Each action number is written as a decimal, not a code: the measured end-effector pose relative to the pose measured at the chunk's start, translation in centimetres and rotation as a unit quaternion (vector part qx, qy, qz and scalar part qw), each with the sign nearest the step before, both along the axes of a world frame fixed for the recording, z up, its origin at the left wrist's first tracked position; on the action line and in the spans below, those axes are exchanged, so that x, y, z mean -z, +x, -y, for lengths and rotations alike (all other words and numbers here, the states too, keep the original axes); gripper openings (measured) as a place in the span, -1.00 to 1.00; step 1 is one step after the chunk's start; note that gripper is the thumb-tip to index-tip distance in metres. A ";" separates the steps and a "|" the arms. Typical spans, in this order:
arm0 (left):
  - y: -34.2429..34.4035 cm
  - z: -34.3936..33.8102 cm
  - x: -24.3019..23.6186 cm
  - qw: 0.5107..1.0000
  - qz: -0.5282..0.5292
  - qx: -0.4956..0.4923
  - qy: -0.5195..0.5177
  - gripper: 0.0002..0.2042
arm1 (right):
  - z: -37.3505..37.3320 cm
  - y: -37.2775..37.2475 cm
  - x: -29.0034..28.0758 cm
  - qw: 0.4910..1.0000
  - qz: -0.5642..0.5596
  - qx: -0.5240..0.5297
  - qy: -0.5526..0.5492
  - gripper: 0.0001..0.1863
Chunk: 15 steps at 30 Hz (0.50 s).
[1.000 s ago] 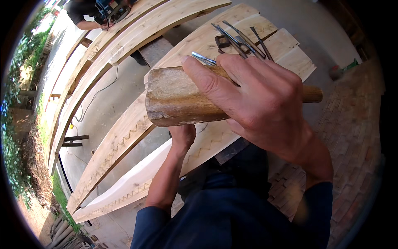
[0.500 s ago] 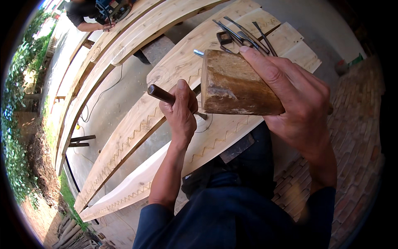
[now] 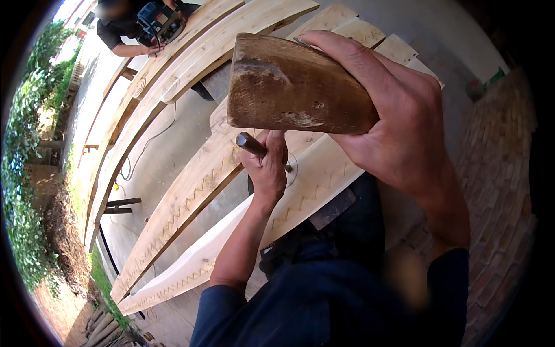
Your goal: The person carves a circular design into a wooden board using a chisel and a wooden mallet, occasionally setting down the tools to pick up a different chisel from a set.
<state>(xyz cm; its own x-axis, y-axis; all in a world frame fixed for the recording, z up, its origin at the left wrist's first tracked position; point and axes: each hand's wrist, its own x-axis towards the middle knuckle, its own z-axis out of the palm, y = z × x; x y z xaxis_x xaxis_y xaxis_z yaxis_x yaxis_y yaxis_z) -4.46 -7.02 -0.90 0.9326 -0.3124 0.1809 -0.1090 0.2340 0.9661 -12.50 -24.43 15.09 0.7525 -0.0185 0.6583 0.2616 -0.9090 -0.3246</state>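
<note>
In the head view, the only one there is, the right hand grips a wooden mallet, its fingers wrapped firmly about the back of the head, one lying along the top side; the rest curl where I can't follow them. The mallet hangs over the left hand, whose fingers are closed round a chisel, the thumb side partly covered by the mallet. The chisel leans, butt toward the left, its thin end near a faint circle on the near board. Whether that tip touches the wood, or the mallet the butt, I can't tell.

As for how far things have got, a zigzag runs along much of the near board, and a matching one along the board beside it. Both rows look laid in over most of their length, though I can't judge how deep they go. The circle seems the part in hand: what shows is little more than a thin outline, and the hands hide some of it. By contrast, a beam farther off carries a ringed round that looks more worked. If the circle is meant to match, I'd reckon most of its cutting is left.
</note>
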 end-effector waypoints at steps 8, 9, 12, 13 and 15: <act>-0.7 -0.5 -0.7 0.999 0.003 -0.016 0.046 -0.50 | -1.2 0.7 -3.6 0.894 0.051 -0.100 0.433 -0.53; -0.6 -0.8 -0.6 0.999 0.007 -0.023 0.048 -0.50 | -1.3 0.8 -3.9 0.858 0.046 -0.115 0.499 -0.58; -0.7 0.4 -0.1 0.999 0.023 -0.005 0.035 -0.51 | -1.2 0.8 -1.4 0.985 0.082 -0.086 0.129 -0.54; -1.2 0.7 0.0 0.999 0.041 -0.021 0.008 -0.51 | -1.7 1.1 -0.6 0.994 0.069 -0.056 -0.057 -0.49; -1.4 0.1 -0.2 0.992 0.074 -0.013 0.097 -0.53 | -1.4 1.8 -1.1 0.973 -0.057 0.021 -0.224 -0.36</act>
<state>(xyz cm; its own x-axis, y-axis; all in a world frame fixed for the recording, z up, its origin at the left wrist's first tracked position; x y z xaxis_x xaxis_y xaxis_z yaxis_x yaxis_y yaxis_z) -5.89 -7.09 -0.71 0.9089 -0.3302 0.2548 -0.2562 0.0401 0.9658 -10.71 -23.08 16.23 0.8259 0.2186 0.5197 0.2071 -0.9750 0.0810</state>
